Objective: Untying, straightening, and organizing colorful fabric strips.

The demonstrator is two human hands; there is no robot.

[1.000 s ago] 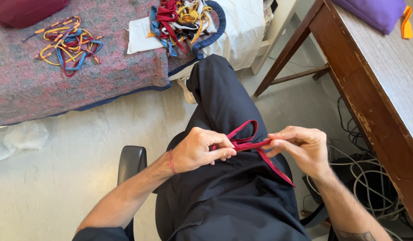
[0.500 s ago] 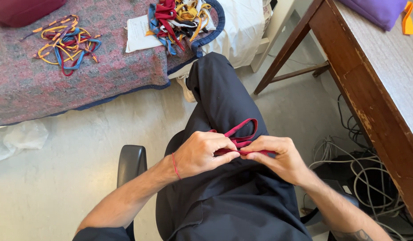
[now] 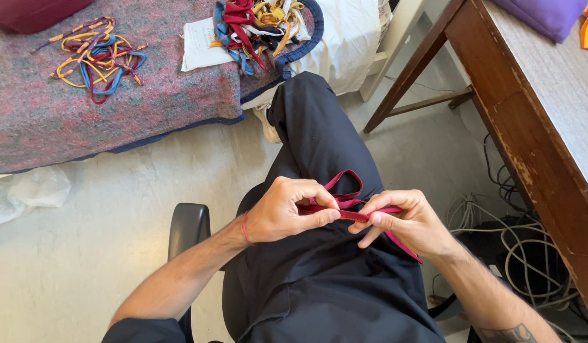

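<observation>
1. Dark red flat lace (image 3: 354, 215): held over the seated person's lap, above the dark trousers (image 3: 332, 279). The stretch between the two hands runs nearly level, left to right across the lap. A loop of it stands up beyond the hands, toward the knee. One free end slants down and to the right past the right hand, lying on the trousers.
2. Left hand (image 3: 284, 209): closed on the lace just left of its middle, thumb pressed along the band, fingers curled over it. A thin red band sits on the wrist.
3. Right hand (image 3: 408, 219): closed in a pinch on the lace just right of the left hand, thumb and forefinger tips meeting on the band. The two hands nearly touch.
4. Chair armrest (image 3: 189, 225): black, left of the lace, beside the left forearm.
5. Blanket (image 3: 116, 121): mottled pink-grey, well beyond the lace, past the knee.
6. Loose laces, yellow, blue and red (image 3: 97, 54): a tangle on the blanket, far upper left of the held lace.
7. Second pile of mixed laces (image 3: 259, 25): on the blanket edge, straight beyond the knee, beside a white paper sheet (image 3: 202, 44).
8. Wooden table (image 3: 535, 121): right of the lace, a purple cushion (image 3: 548, 16) on top.
9. Pale cables (image 3: 516, 248): on the floor under the table, right of the right hand.
</observation>
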